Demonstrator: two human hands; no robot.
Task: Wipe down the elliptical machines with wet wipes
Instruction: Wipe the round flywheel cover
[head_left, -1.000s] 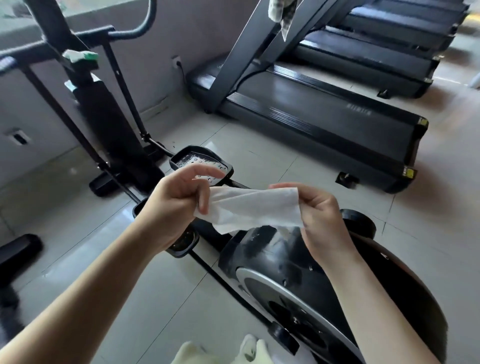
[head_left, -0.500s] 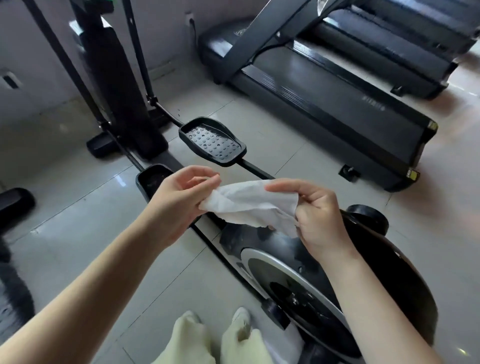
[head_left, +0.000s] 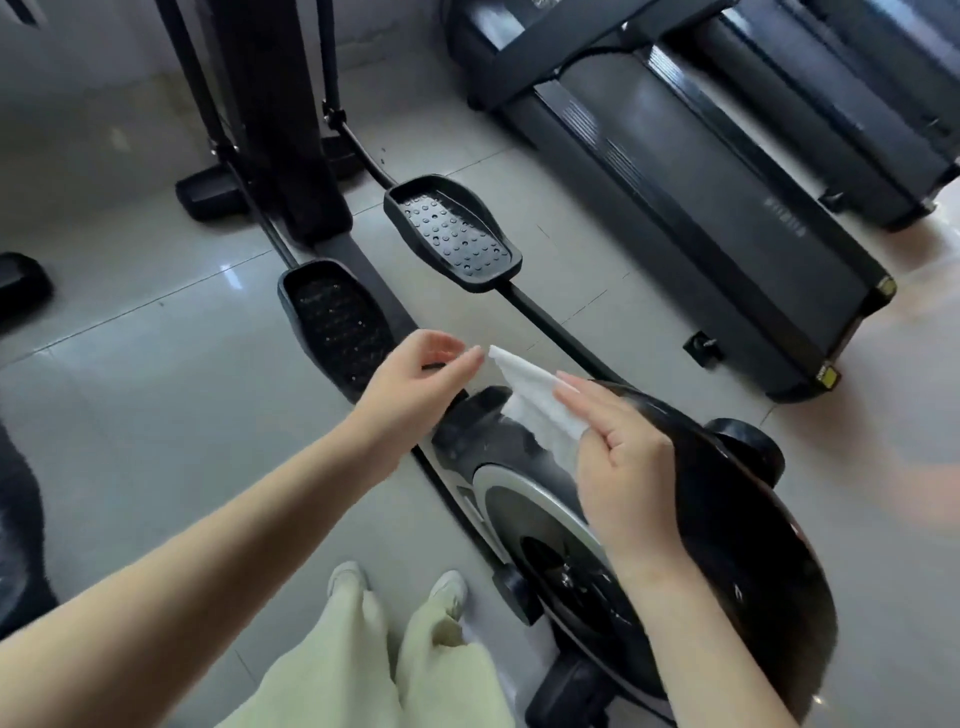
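Observation:
A white wet wipe (head_left: 537, 402), folded into a narrow strip, hangs above the front of the elliptical's black flywheel housing (head_left: 727, 499). My right hand (head_left: 626, 475) holds its lower end between thumb and fingers, index finger lying along it. My left hand (head_left: 418, 382) sits just left of the wipe, its fingertips at the upper corner; I see no firm grip there. The elliptical's two black studded pedals, the right pedal (head_left: 452, 234) and the left pedal (head_left: 337, 322), lie ahead on their rails. The silver-rimmed flywheel disc (head_left: 550, 545) faces me below my right hand.
A black treadmill (head_left: 701, 208) runs along the right, with a second treadmill (head_left: 852, 119) behind it. The elliptical's upright post and handle bars (head_left: 270, 119) rise at the top left. My light trousers and shoes (head_left: 415, 649) stand on grey floor tiles (head_left: 156, 415) beside the flywheel.
The view has tilted down toward the pedals and flywheel. The wipe, earlier stretched between both hands, is now folded narrow in my right hand, and my left hand's pinch has loosened.

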